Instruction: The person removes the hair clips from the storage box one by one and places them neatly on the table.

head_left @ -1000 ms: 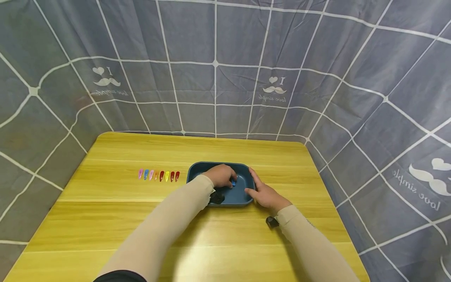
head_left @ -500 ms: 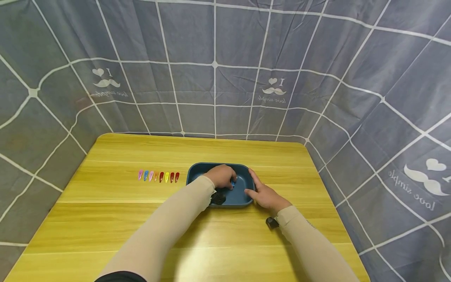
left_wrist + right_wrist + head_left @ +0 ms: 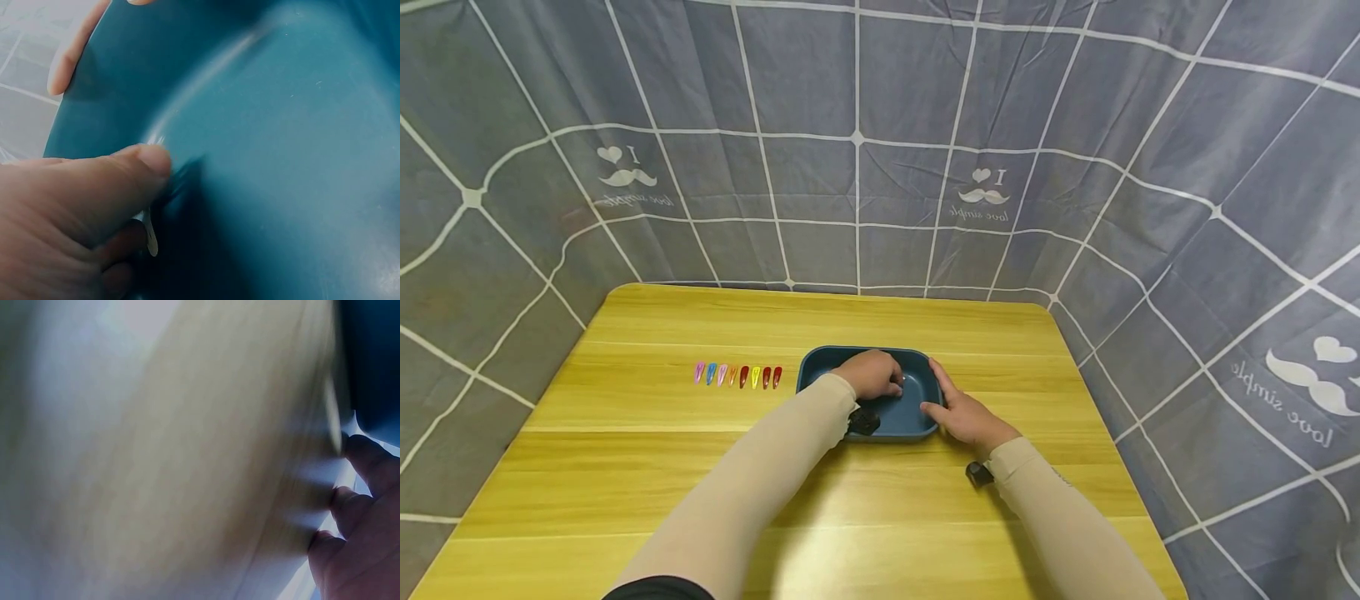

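Note:
In the head view my left hand (image 3: 871, 375) reaches down into a dark blue rectangular tub (image 3: 891, 427). Its thumb and fingers pinch a small snap hair clip, whose pale narrow end (image 3: 152, 237) sticks out below the thumb in the left wrist view; the rest is hidden by the hand. At the tub's right end my right hand (image 3: 967, 414) grips the wall, thumb over the rim inside and fingers along the outside. The right wrist view shows those fingers (image 3: 353, 509) beside the dark tub wall (image 3: 378, 369).
Left of the tub, several snap hair clips (image 3: 744, 376) in pink, blue, orange, red and yellow lie in a row on the wood-grain table (image 3: 880, 517). A grey curtain with white grid lines (image 3: 812, 175) encloses the table's back and sides.
Both hands stay nearly in place. The blue clip glimpsed at the left fingertips in the earlier head frames is now hidden, as the left fingers have shifted slightly.

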Motion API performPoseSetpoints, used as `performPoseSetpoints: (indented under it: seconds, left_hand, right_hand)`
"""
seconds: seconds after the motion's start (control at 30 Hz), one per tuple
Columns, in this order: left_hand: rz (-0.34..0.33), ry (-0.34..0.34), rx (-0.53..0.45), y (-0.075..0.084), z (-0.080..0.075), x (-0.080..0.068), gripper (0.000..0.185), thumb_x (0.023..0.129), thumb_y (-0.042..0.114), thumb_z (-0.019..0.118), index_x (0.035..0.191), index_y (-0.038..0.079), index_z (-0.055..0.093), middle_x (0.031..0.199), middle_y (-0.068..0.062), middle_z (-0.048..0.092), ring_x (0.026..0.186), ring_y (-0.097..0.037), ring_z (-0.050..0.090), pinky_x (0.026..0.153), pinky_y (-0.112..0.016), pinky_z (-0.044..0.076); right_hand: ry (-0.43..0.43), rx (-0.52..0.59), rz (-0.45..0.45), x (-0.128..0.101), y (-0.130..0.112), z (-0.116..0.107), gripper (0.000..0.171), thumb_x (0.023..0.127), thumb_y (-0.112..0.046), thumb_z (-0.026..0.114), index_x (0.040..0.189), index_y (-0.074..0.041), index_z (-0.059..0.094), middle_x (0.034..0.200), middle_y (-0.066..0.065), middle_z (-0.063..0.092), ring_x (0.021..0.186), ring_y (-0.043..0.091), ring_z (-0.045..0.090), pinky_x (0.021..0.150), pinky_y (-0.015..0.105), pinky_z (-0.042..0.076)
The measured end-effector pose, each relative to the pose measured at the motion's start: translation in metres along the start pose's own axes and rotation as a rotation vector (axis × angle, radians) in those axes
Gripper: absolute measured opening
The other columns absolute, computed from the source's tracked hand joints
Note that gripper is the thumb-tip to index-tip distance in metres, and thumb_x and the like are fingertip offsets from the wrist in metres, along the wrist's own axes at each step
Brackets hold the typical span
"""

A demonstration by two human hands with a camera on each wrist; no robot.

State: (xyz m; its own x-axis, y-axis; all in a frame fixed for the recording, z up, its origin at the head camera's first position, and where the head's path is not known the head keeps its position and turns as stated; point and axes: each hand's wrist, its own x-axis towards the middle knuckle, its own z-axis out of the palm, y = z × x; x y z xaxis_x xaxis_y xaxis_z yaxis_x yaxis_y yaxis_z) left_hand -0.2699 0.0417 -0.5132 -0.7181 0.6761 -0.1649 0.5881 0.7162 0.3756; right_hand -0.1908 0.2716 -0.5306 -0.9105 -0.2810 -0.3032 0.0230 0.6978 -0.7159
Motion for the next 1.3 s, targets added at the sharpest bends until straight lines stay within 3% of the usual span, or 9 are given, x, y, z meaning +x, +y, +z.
performPoseSetpoints:
  seconds: [0.23,0.4,0.67,0.9,1.13,1.3]
  left_hand:
    - [0.02,0.066,-0.046,-0.006,0.003,0.001,0.018,0.106,0.027,0.066,0.107,0.019,0.082,0.103,0.005,0.078,0.085,-0.01,0.067,0.088,-0.032,0.058]
    - [-0.018,0.096,-0.09,-0.006,0.002,0.0,0.02,0.108,0.026,0.062,0.112,0.019,0.08,0.108,0.005,0.077,0.09,-0.01,0.066,0.09,-0.033,0.057]
    - [-0.072,0.106,-0.216,-0.003,-0.007,-0.009,0.022,0.11,0.028,0.059,0.119,0.017,0.075,0.106,0.003,0.073,0.082,-0.012,0.063,0.083,-0.034,0.056]
    - [-0.061,0.141,-0.278,-0.002,-0.014,-0.016,0.027,0.11,0.026,0.058,0.131,0.015,0.071,0.118,0.001,0.074,0.094,-0.011,0.067,0.092,-0.036,0.058]
    - [-0.065,0.165,-0.368,-0.003,-0.025,-0.027,0.029,0.109,0.019,0.06,0.134,0.01,0.07,0.115,-0.003,0.075,0.092,-0.012,0.069,0.092,-0.038,0.059]
    - [-0.075,0.186,-0.409,-0.005,-0.028,-0.031,0.03,0.107,0.016,0.064,0.136,0.008,0.068,0.112,-0.004,0.073,0.097,-0.022,0.074,0.092,-0.039,0.06]
  right_hand:
    - [-0.004,0.004,-0.006,0.001,0.0,0.0,0.085,0.106,-0.045,0.056,0.167,-0.05,-0.003,0.17,0.023,0.031,0.15,0.045,0.043,0.121,0.061,0.035]
    - [-0.007,0.007,-0.012,0.001,0.0,0.0,0.085,0.106,-0.044,0.057,0.167,-0.049,-0.003,0.17,0.022,0.031,0.149,0.044,0.043,0.121,0.061,0.035]
    - [-0.003,-0.007,-0.007,0.002,0.001,0.0,0.085,0.106,-0.044,0.056,0.167,-0.049,-0.004,0.169,0.023,0.032,0.147,0.045,0.046,0.119,0.062,0.037]
    - [0.011,-0.059,-0.014,0.003,0.003,0.001,0.085,0.106,-0.047,0.055,0.167,-0.049,-0.005,0.168,0.023,0.036,0.144,0.046,0.049,0.119,0.062,0.038]
    - [0.018,-0.02,-0.005,0.004,0.003,0.002,0.085,0.105,-0.046,0.057,0.167,-0.05,-0.002,0.167,0.022,0.038,0.145,0.043,0.049,0.12,0.061,0.037]
    - [0.017,-0.009,-0.014,0.004,0.004,0.002,0.085,0.105,-0.046,0.057,0.167,-0.051,-0.001,0.167,0.021,0.038,0.144,0.043,0.049,0.12,0.061,0.036]
